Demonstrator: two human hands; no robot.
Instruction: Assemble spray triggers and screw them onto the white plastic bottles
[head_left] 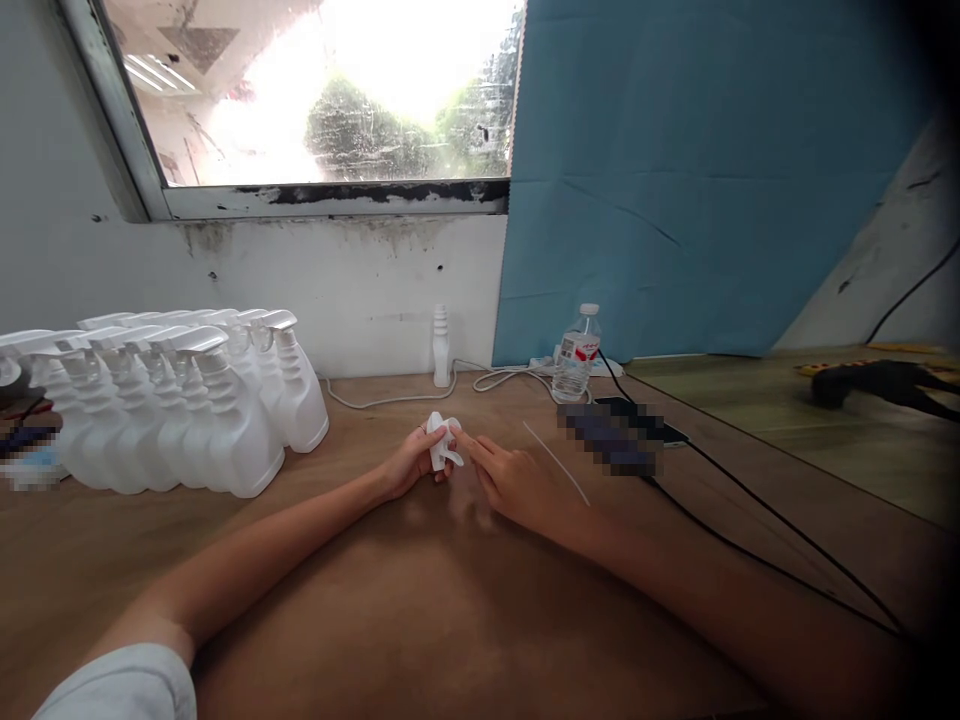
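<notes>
Head view: the left hand (409, 462) closes its grip on a white trigger sprayer head (441, 442) mid-tabletop (420, 610); the right hand (517, 482) touches it with fingers extended. Clustered spray bottles (172, 405) stand at left, cut off by the frame edge. A thin white tube (556, 462) lies just right. The near tabletop offers open room.

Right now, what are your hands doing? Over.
Left hand grips white spray trigger. Right hand touches it. Thin tube lies beside.

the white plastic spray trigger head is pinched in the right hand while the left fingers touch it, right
Not quite: the head view shows the white plastic spray trigger head held in the left hand, while the right hand touches it with its fingertips.
</notes>
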